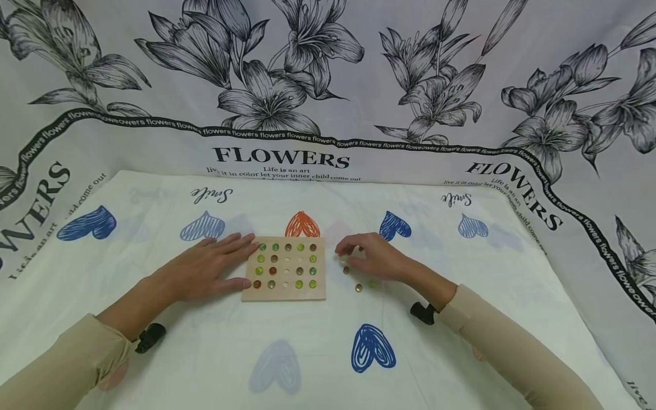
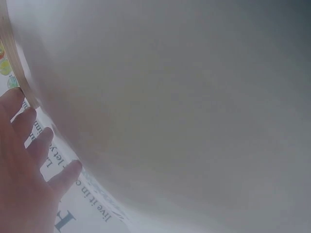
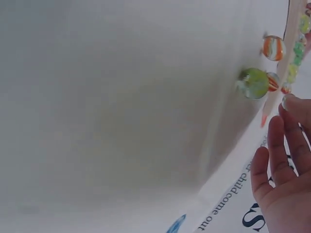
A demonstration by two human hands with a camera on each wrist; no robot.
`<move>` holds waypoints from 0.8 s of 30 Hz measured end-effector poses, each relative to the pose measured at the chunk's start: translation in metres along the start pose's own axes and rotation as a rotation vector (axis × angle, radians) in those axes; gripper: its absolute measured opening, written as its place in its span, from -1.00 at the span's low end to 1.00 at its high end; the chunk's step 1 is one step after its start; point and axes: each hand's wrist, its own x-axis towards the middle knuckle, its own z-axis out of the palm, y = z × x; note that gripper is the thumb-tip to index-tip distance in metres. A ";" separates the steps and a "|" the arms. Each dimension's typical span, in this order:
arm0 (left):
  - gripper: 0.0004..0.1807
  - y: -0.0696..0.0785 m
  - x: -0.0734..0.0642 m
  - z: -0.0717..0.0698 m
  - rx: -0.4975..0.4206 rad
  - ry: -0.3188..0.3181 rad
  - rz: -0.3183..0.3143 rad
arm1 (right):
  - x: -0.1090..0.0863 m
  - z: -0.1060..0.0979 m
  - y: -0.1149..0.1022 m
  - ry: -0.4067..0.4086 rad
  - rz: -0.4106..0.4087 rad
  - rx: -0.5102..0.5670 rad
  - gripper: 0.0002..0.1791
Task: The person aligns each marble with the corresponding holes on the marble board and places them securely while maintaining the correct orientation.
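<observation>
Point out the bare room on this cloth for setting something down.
On the near side of the board, cloth lies bare but for printed hearts between the sleeves. Another patch runs from the right sleeve to the far-right light-blue heart. It's crowded between board and right hand, where loose marbles lie.

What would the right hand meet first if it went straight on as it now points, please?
Probably the wooden board, at its right edge, though the height of the right hand is unclear.
</observation>
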 end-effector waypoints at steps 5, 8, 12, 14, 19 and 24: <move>-0.16 0.000 0.001 0.000 0.001 -0.009 -0.007 | 0.011 0.001 -0.009 0.016 -0.021 0.009 -0.71; -0.16 0.000 0.001 0.000 0.002 -0.011 -0.007 | 0.017 0.003 -0.013 0.020 -0.040 0.028 -0.72; -0.16 0.000 0.001 0.000 -0.003 -0.009 -0.006 | 0.025 0.008 -0.018 0.018 -0.069 0.033 -0.73; -0.16 0.000 0.001 0.000 -0.007 -0.008 -0.005 | 0.028 0.011 -0.021 0.017 -0.081 0.031 -0.74; -0.16 0.001 0.001 0.000 -0.006 -0.001 -0.001 | 0.035 0.016 -0.027 0.026 -0.104 0.018 -0.77; -0.16 0.001 0.001 -0.001 -0.002 -0.004 0.000 | 0.040 0.020 -0.033 0.025 -0.100 -0.008 -0.76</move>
